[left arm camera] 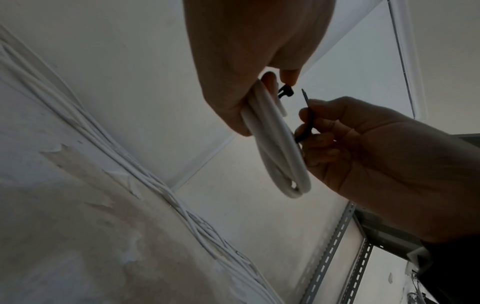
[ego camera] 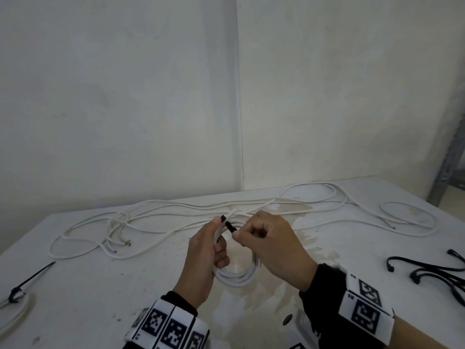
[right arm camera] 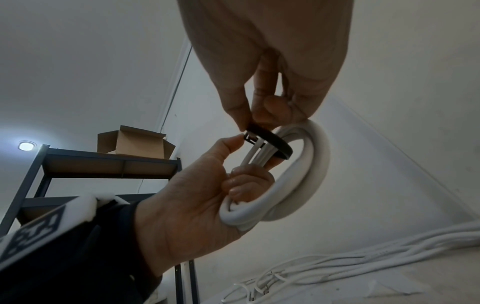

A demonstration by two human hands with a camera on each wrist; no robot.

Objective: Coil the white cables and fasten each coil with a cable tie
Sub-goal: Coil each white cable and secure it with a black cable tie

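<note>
My left hand grips a small coil of white cable above the table, its fingers curled through the loop, and its thumb and forefinger pinch the head of a black cable tie. My right hand pinches the tie's tail. In the right wrist view the cable tie wraps round the coil. In the left wrist view the tail's pointed tip stands just beside the head, with a small gap between them.
Several loose white cables sprawl across the back of the white table. A tied coil lies at the left edge. Spare black ties lie at the right. A metal rack stands beyond the table's right corner.
</note>
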